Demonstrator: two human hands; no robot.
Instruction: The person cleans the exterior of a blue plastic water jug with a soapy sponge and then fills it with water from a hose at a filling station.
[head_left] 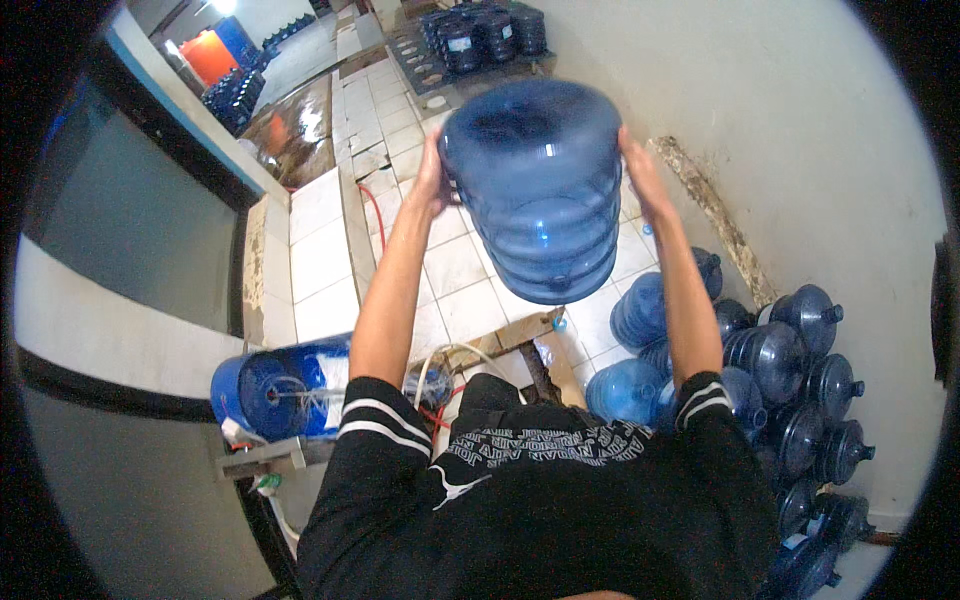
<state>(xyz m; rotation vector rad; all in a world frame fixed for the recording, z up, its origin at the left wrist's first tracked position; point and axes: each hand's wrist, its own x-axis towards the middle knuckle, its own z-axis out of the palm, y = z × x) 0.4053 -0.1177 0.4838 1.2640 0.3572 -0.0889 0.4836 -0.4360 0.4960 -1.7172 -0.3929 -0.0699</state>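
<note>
A big blue see-through water jug (pixel 545 190) is held up in front of me, between both arms, its ribbed side facing me. My left hand (pixel 432 172) presses against its left side, with the fingers partly hidden behind it. Against the right side lies my right hand (pixel 642 172), its fingers also partly out of sight. The jug hangs above the white tiled floor (pixel 455 265), clear of everything else. I cannot make out its neck from here.
Several blue water jugs (pixel 790 350) are stacked along the right wall. More dark jugs (pixel 485 38) stand on a grey rack at the far end. At left are a blue drum (pixel 250 395) lying on its side and a tiled ledge (pixel 322 235). A red hose (pixel 376 212) runs across the floor.
</note>
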